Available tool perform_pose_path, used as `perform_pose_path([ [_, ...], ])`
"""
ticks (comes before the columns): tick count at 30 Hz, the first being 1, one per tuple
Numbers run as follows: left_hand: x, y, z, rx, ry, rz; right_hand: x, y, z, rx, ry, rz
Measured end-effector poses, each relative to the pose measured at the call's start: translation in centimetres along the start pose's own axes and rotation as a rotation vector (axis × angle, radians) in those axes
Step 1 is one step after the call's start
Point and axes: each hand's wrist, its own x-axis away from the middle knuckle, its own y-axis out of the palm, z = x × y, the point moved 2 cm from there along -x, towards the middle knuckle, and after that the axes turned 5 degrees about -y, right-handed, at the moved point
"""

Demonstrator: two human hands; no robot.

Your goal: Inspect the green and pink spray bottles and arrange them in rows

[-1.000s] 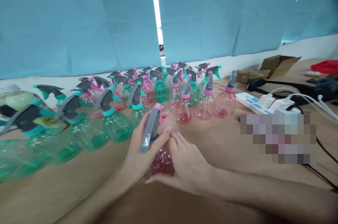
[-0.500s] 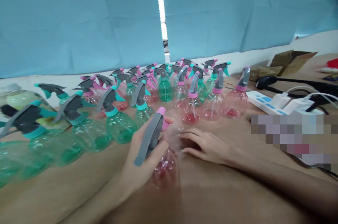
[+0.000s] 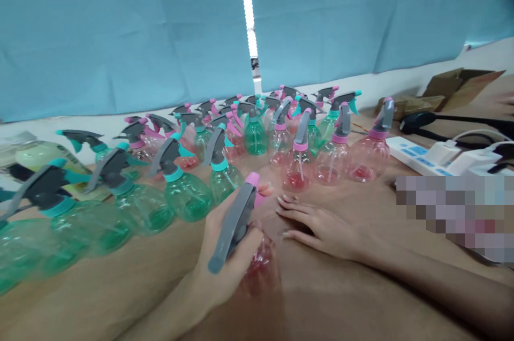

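My left hand (image 3: 220, 283) is wrapped round the neck of a clear pink spray bottle (image 3: 263, 268). The bottle's grey spray head rises above my fingers, its pink nozzle tip pointing away from me. Part of its neck and trigger is hidden by the hand. My right hand (image 3: 323, 227) rests palm down on the table just right of that bottle, fingers stretched out and holding nothing. Beyond it stands a pink spray bottle (image 3: 296, 172) with a pink collar. A green spray bottle (image 3: 188, 196) with a turquoise collar is just past my left hand.
Several more green and pink spray bottles crowd the table behind and to the left. At the right lie a white power strip (image 3: 417, 156) with plugs, black cables and a pixelated object (image 3: 458, 212). An open cardboard box (image 3: 461, 86) sits farther back, before a blue curtain (image 3: 321, 25).
A faint whitish haze between the bottle and my right hand has gone. The whole view has shifted slightly, so most things appear farther right. My left hand still grips the spray bottle.
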Motion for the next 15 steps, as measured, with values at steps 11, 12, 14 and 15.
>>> perform_pose_path([
  [11, 0.21, -0.31, -0.29, -0.063, -0.002, -0.019, 0.14, -0.07, 0.05, -0.046, 0.018, 0.001],
  [12, 0.18, -0.37, -0.3, -0.081, 0.006, -0.024, 0.16, -0.07, 0.09, -0.048, 0.018, 0.0],
  [14, 0.12, -0.49, -0.28, -0.102, 0.014, -0.03, 0.18, -0.06, 0.17, -0.05, 0.016, 0.001],
  [15, 0.09, -0.55, -0.25, -0.101, 0.01, -0.022, 0.19, -0.06, 0.21, -0.049, 0.014, 0.003],
])
